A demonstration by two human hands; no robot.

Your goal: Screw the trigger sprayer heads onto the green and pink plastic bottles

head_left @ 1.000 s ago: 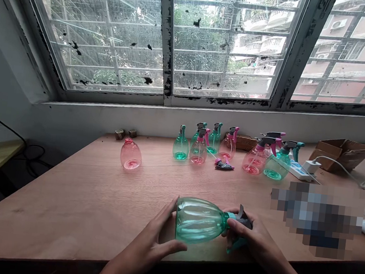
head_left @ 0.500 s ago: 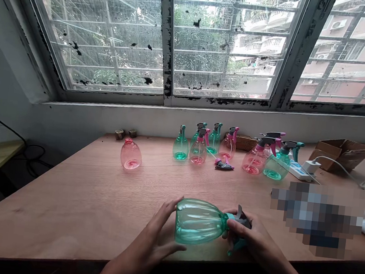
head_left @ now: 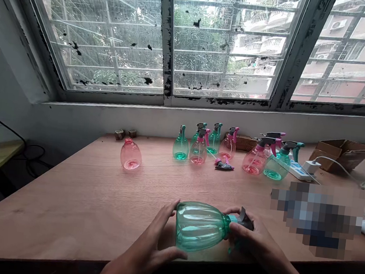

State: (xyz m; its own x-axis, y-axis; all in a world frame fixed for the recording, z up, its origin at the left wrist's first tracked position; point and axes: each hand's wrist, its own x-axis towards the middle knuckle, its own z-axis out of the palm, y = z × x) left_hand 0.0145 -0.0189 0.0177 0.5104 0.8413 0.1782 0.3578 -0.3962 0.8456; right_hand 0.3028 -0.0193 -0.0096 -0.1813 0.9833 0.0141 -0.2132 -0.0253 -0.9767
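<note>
Green spray bottle [head_left: 199, 227] on its side above worktop [head_left: 88, 214], near front edge, between hands. Right hand [head_left: 255, 237] gripping sprayer head [head_left: 246, 221]; left hand [head_left: 154, 241] spread wide at base, contact unclear. Behind, upright: open-necked pink bottle [head_left: 131, 155]; pink spray bottle [head_left: 197, 154], dip tube inside. Cardboard box [head_left: 341, 156] contents unclear.

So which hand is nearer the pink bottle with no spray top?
Left. The left hand is in front and slightly right of the pink bottle; the right hand is farther right, holding a green bottle by its spray-head end.
</note>
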